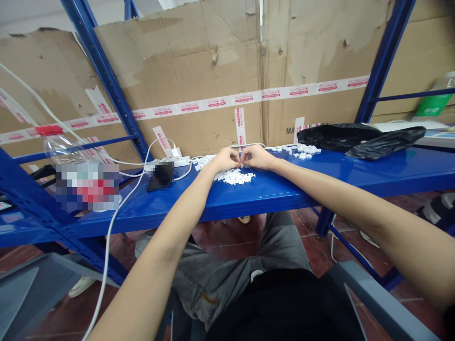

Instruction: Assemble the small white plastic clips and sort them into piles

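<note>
Your left hand [227,159] is curled, thumb and finger brought nearly together, and its fingertips meet those of your right hand [256,157], bent into the same kind of pinch — the spot is too small to tell whether a piece is held between them. The white pieces [235,177] lie in a loose pile just below and in front of your hands, with more behind your left wrist and another cluster off to the right. On the left, the bottle [66,144], the cable [110,222], the dark blurred-out object [160,176] and the power strip [183,161] bound your side room. Ahead, the cardboard [199,57] stands as a wall close behind your hands; toward you, a strip of blue surface shows between the pile and the front edge of the shelf [266,194]. To the right, more blue runs past the cluster, below the black bag [387,142]. Your left forearm slants up and inward over the front edge; your right comes in lower and flatter — both wrists bent, backs of the hands up.
</note>
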`<action>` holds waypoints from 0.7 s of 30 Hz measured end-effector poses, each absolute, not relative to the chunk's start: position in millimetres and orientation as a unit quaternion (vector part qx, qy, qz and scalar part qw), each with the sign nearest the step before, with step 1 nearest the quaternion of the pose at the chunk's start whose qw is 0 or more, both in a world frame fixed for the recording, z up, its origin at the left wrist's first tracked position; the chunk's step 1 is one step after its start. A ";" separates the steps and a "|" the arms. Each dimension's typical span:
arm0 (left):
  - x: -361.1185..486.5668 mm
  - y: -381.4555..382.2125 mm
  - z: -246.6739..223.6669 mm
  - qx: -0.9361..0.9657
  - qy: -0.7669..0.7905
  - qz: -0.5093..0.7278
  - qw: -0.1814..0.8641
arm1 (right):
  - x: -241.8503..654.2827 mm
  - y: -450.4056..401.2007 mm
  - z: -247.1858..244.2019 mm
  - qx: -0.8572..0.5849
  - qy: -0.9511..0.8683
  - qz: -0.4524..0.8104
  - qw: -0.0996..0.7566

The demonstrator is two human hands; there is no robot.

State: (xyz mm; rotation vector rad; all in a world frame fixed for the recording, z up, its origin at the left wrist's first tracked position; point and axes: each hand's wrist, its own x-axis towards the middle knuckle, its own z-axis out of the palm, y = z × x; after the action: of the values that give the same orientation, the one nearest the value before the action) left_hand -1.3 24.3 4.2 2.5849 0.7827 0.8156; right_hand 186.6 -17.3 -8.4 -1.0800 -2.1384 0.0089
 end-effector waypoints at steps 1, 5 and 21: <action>-1.1 23.2 4.7 0.908 0.271 0.283 0.148 | 186.7 -17.7 -8.4 -0.418 -0.833 0.000 0.364; -0.4 20.8 5.7 0.919 0.263 0.277 0.098 | 186.9 -19.0 -8.2 -0.413 -0.837 0.009 0.359; 2.7 12.9 10.9 0.940 0.253 0.209 -0.090 | 192.0 -11.5 -12.6 -0.412 -0.819 0.095 0.387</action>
State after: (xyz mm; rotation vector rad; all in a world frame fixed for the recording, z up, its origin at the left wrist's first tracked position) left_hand 2.7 12.9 10.9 3.1362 0.8423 0.6982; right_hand 192.0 -11.5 -12.6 -1.0481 -2.0855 0.2424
